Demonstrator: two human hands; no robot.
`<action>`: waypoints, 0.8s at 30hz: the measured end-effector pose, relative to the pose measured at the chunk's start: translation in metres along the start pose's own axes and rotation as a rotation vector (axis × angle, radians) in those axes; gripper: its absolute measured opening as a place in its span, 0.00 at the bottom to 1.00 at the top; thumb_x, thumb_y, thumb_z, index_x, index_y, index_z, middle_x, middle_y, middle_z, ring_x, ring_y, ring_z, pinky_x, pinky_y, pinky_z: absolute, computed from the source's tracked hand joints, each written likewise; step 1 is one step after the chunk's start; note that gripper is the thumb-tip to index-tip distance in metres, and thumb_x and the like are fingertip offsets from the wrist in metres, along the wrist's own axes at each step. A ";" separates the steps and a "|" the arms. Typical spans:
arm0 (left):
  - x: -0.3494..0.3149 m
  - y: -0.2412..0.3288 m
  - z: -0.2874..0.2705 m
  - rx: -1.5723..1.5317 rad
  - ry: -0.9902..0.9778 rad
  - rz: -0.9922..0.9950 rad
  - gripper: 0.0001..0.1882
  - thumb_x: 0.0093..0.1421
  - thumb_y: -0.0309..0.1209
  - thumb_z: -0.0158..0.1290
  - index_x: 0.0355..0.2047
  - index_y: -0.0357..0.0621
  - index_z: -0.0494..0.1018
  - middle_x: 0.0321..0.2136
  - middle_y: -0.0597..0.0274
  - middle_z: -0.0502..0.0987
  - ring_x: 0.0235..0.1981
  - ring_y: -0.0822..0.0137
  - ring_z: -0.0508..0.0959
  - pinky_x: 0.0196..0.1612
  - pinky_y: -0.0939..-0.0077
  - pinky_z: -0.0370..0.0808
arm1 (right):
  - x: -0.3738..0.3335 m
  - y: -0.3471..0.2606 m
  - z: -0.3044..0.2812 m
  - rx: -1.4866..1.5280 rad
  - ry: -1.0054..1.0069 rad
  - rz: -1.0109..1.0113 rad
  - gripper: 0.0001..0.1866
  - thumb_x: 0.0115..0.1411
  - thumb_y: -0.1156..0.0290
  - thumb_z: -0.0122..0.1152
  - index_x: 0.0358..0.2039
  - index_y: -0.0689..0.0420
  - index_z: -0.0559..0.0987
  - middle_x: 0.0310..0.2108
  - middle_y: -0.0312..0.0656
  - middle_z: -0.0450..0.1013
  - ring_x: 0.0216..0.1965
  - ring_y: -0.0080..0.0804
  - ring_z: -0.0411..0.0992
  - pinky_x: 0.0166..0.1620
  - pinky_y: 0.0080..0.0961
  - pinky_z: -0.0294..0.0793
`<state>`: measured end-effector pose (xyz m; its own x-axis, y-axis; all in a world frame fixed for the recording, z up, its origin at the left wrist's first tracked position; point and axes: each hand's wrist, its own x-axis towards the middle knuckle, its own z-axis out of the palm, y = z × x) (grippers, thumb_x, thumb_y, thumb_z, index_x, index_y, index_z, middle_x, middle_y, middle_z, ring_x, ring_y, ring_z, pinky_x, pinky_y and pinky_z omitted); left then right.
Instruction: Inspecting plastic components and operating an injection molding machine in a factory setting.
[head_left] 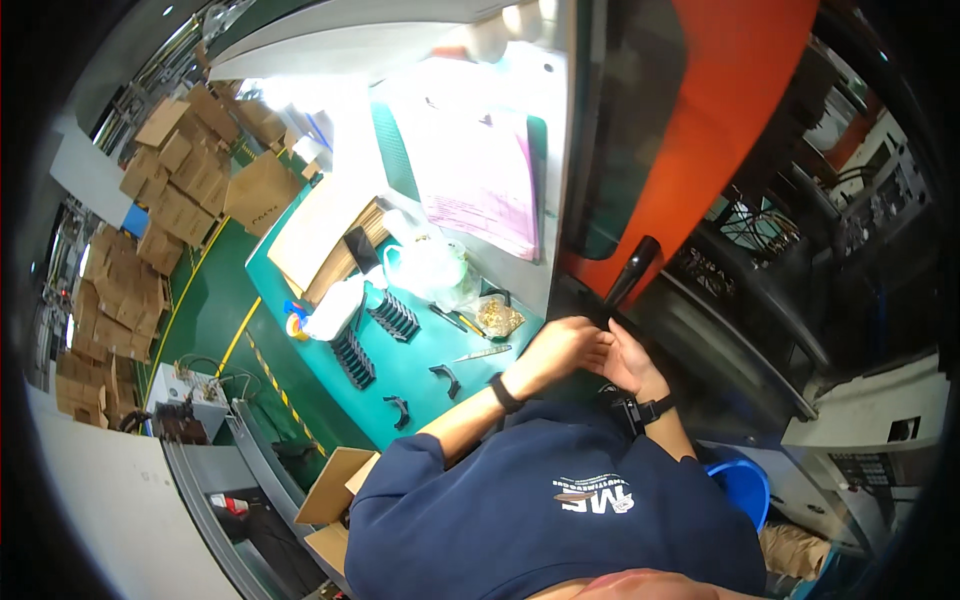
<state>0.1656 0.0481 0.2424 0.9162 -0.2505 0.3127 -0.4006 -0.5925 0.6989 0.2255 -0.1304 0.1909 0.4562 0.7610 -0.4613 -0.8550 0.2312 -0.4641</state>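
Observation:
My left hand (pixel 566 345), with a dark band at its wrist, reaches across to my right hand (pixel 634 362); their fingers meet or overlap. Both hands look open, the left with loosely bent fingers, the right with fingers stretched out. I see nothing held between them, though some fingertips are hidden. Just beyond them is a black door handle (pixel 632 272) on the machine's orange door (pixel 720 110). On the green table (pixel 440 350) to the left lie two black curved parts (pixel 447 382), a slim pale tool (pixel 483 353) and a clear bag of small brass-coloured pieces (pixel 498 317).
Two rows of black parts (pixel 395 315) stand on the table, beside a cardboard stack (pixel 325 240), a phone (pixel 361 250) and plastic bags (pixel 432 270). Papers (pixel 480 190) hang behind. A blue bin (pixel 742 490) stands at right, an open carton (pixel 335 487) at left.

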 end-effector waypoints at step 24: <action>0.490 0.271 0.201 -0.848 -0.224 0.389 0.11 0.65 0.25 0.48 0.43 0.29 0.72 0.36 0.50 0.80 0.40 0.64 0.80 0.43 0.72 0.78 | -0.221 -0.023 -0.136 0.645 0.317 -0.936 0.15 0.64 0.66 0.48 0.37 0.67 0.76 0.41 0.55 0.75 0.46 0.51 0.74 0.53 0.42 0.72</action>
<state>0.5075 -0.3890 0.4561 0.6626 -0.5059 0.5523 -0.4708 0.2921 0.8325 0.1778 -0.3861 0.2003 0.9348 -0.0311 -0.3538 -0.0801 0.9520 -0.2956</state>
